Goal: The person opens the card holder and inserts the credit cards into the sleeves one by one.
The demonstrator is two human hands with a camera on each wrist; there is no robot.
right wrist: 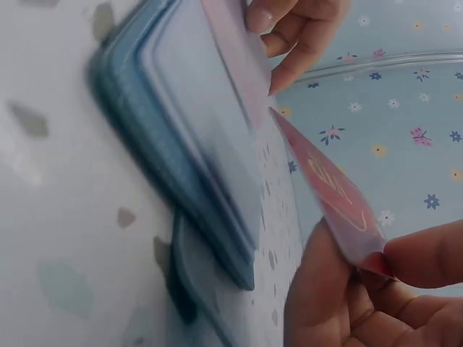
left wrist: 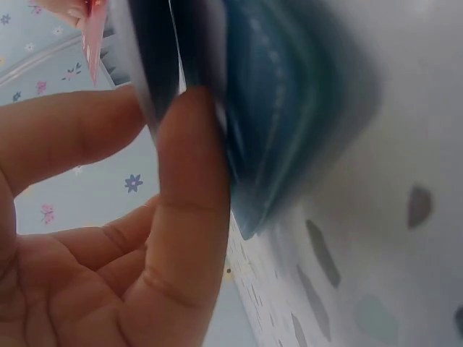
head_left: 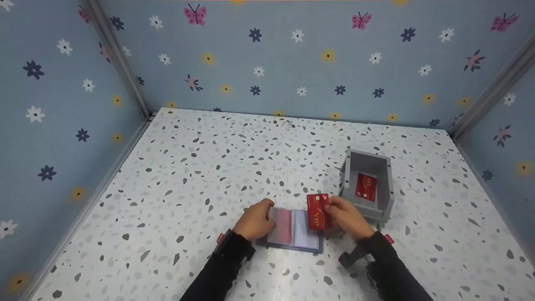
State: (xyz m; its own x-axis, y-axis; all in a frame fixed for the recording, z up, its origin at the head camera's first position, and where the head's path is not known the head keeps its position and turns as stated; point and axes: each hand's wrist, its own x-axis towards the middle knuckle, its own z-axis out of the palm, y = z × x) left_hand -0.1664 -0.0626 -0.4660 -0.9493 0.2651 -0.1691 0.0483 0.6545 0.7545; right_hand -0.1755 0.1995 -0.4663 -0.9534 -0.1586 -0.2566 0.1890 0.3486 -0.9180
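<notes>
A blue card holder (head_left: 306,238) lies spread on the table with clear sleeves, and a reddish sheet or card (head_left: 284,228) shows through the left one. My left hand (head_left: 255,219) is at its left side; in the left wrist view, thumb and finger pinch a thin sleeve page (left wrist: 148,65) above the blue cover (left wrist: 271,94). My right hand (head_left: 351,215) pinches a red VIP card (head_left: 316,211) by its edge, over the holder's right half. The right wrist view shows that card (right wrist: 329,188) tilted and apart from the sleeves (right wrist: 195,79).
A grey open-topped box (head_left: 390,184) stands right of the card holder, close beyond my right hand. Another red VIP card (head_left: 366,187) lies inside it. Flowered blue walls (head_left: 276,58) enclose the speckled white table (head_left: 200,159) at the back and sides.
</notes>
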